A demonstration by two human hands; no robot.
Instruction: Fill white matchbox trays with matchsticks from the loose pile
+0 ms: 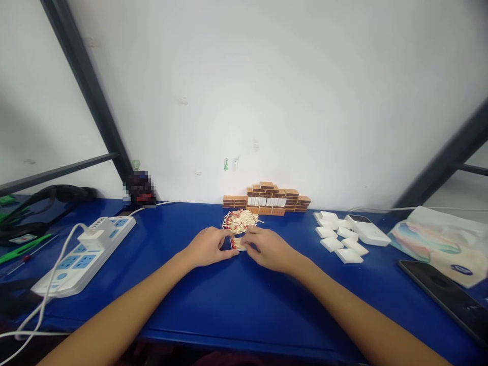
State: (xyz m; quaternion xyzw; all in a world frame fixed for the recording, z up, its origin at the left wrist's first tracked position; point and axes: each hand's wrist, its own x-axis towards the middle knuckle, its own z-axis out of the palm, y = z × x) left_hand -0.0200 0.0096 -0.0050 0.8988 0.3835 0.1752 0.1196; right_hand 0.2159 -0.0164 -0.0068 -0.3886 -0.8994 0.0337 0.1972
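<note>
- Head view: the left hand (209,247) sets thumb and forefinger narrowly across the left end of the tray (243,249), seeming to hold it.
- The right hand (270,249) bends its fingers close together over the tray's right end; I cannot tell whether anything is pinched between them.
- Settling the matches (237,244) well, I judge, calls for a light left grip, since the thin walls (card, by the look of them) would likely bow if squeezed. The right fingertips should nudge sticks flat and parallel, a few at a time, with none riding over the rim.
- Left to right runs the tray's long axis; its sticks lie roughly along it, red heads towards the left. Fingers hide the right end.
- The tray sits on the table (229,310), between the hands and just on the near side of the loose pile (242,221), where sticks point every way.
- Beyond, by the wall (290,112), stand stacked boxes (292,199).
- Farther out: white pieces (349,255) and a phone (438,292) rightward, a power strip (82,262) leftward.
</note>
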